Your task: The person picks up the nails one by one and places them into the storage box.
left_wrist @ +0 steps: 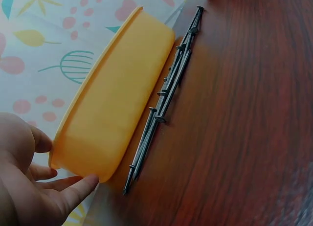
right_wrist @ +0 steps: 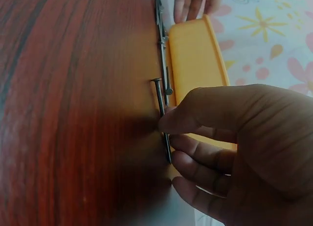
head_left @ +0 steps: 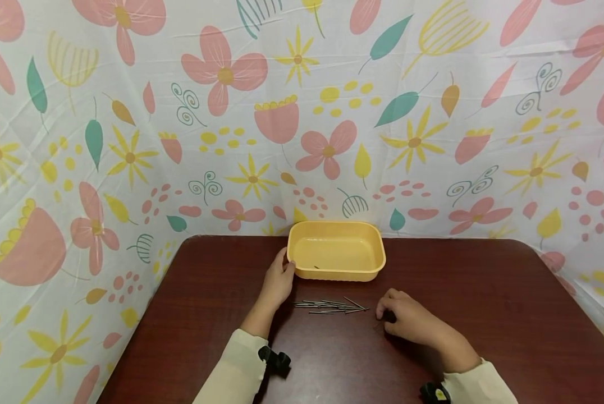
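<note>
That tray [head_left: 337, 275] looks to me like smooth plastic, with a soft sheen along its walls. Just in front of the tray, the nails [left_wrist: 168, 91] are metal, smooth-shanked and dully shiny. Under the tray, the table [head_left: 433, 266] has a wood-grained top, glossy enough to catch reflections. Behind the tray hangs matt, lightly creased cloth [head_left: 327, 106]. The sleeves [head_left: 236, 365], well forward of the tray, are matt fabric.

Fingers [right_wrist: 200, 151] apparently pinch a nail [right_wrist: 159, 94].
</note>
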